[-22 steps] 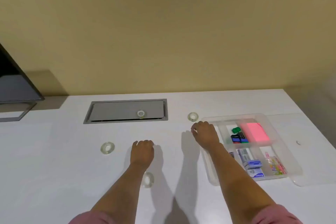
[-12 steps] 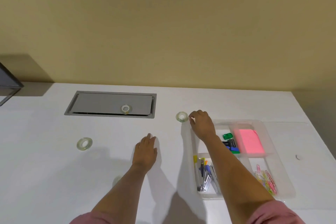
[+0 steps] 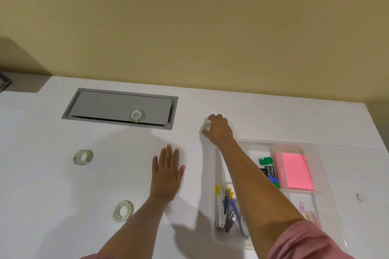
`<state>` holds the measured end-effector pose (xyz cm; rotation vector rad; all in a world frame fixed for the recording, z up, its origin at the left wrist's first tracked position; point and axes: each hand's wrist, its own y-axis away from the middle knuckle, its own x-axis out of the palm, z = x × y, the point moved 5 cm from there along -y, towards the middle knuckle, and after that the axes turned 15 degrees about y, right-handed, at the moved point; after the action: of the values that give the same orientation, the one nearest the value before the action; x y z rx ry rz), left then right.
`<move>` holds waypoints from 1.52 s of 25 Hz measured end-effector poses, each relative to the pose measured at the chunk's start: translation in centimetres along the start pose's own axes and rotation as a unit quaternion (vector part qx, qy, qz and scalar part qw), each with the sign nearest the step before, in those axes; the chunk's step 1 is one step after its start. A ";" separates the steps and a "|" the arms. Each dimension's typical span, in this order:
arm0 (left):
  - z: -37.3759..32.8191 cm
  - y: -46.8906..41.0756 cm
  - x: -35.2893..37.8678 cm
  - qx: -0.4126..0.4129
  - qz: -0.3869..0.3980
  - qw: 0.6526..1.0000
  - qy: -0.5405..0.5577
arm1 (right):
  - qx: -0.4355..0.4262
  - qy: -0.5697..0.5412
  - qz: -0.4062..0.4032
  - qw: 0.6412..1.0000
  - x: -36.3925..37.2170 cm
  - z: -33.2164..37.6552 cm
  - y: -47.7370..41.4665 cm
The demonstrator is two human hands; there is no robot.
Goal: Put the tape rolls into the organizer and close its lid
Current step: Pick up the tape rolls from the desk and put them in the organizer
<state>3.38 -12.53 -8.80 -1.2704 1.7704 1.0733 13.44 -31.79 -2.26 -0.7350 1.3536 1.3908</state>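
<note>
Right hand (image 3: 219,130) now grips tape roll (image 3: 204,128) — left hand (image 3: 167,171) flat, released; organizer (image 3: 216,176) holds sticky notes (image 3: 295,171), clips.

tape roll (image 3: 203,129) mostly covered by the right hand (image 3: 219,130), organizer (image 3: 216,174) partly hidden under the right forearm and its near edge blurred, clear lid outline hard to trace, dark object (image 3: 3,79) cut off at left edge

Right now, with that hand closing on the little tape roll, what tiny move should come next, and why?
Probably lift it. The right hand has its fingers around the clear tape roll just beyond the open organizer, so a short lift and a pull back over the rim should drop it in. The left hand lies flat, idle.
</note>
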 end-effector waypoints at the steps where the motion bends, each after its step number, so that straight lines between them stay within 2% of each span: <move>1: -0.1 -0.1 -0.1 0.002 -0.001 1.000 -0.002 | 0.002 0.007 0.008 1.000 0.2 0.0 -0.4; 10: -0.2 -0.1 -0.1 0.019 -0.026 0.999 -0.021 | 0.012 0.051 0.027 0.998 1.2 0.4 -1.2; 17: -0.2 -0.2 0.0 0.017 -0.015 1.000 -0.004 | 0.028 -0.062 -0.064 0.996 -2.4 -0.8 -0.1; 20: 0.1 -0.4 0.4 0.025 -0.022 0.999 0.012 | 0.020 -0.067 -0.081 0.994 -4.6 -2.1 1.2; 26: 0.2 0.2 0.1 0.029 0.017 0.999 0.028 | 0.034 -0.007 -0.051 0.998 -6.1 -4.6 5.6; 30: 0.5 1.2 0.1 0.017 0.023 0.999 0.024 | 0.048 0.022 -0.009 0.999 -4.7 -6.2 8.3; 33: 0.6 1.7 0.0 -0.013 0.063 0.998 0.027 | 0.046 0.048 0.018 0.998 -2.7 -6.6 9.6; 38: 0.6 1.6 -0.1 -0.006 0.037 0.999 0.018 | 0.017 0.128 -0.008 0.992 -1.3 -5.9 10.0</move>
<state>1.91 -11.68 -8.61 -1.2462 1.8527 1.1105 3.21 -36.31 1.26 -0.9231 1.5612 1.2912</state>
